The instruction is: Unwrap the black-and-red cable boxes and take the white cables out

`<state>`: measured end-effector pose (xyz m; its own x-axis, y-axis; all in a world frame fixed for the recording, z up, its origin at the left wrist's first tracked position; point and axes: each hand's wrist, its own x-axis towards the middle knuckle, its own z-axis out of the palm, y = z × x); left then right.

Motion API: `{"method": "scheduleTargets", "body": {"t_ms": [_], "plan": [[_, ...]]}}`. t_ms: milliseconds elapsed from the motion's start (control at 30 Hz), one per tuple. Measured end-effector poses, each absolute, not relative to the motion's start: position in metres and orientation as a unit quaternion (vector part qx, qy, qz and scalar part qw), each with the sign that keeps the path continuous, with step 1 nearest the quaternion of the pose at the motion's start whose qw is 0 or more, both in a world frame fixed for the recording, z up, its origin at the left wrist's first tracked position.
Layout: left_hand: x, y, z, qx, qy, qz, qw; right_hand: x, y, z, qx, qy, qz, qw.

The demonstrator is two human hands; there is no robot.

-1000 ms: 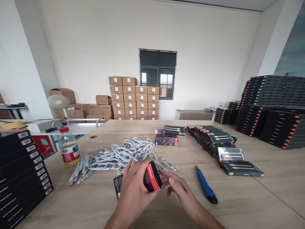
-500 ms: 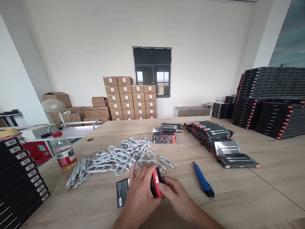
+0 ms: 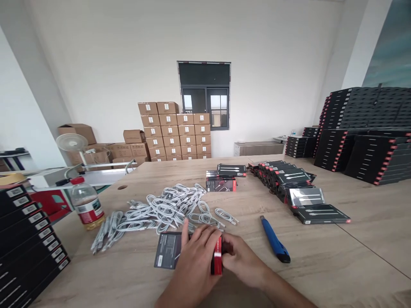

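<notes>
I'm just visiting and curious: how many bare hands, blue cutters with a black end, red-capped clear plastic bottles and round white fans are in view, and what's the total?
Bare hands: 2 (left hand and right hand, both at black-and-red packaging)
Blue cutter: 1
Red-capped bottle: 1
Round white fan: 1
Total: 5

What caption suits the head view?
Left hand holds red-ended black box, right hand at its end; coiled white cables, blue utility knife nearby.

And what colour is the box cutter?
The box cutter is mostly blue with a black end; head view.
</notes>
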<state>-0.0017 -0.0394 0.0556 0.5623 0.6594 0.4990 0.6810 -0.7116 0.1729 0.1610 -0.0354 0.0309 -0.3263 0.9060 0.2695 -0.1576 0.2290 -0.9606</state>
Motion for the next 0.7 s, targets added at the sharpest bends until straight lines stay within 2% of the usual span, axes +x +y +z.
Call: {"method": "scheduleTargets", "body": {"t_ms": [100, 300, 700], "plan": [[0.0017, -0.041, 0.0517, -0.881, -0.388, -0.27, 0.019, 0.1616, -0.0342, 0.0282, -0.333, -0.601, 0.523, 0.505], [-0.0008, -0.0405, 0.0576, -0.872, -0.407, -0.271, -0.018, 0.1666, -0.035, 0.0355, -0.276, -0.599, 0.585, 0.473], [0.0017, -0.041, 0.0594, -0.882, -0.391, -0.262, -0.019, 0.1662, -0.0334, 0.0296, -0.278, -0.614, 0.564, 0.477]]}}
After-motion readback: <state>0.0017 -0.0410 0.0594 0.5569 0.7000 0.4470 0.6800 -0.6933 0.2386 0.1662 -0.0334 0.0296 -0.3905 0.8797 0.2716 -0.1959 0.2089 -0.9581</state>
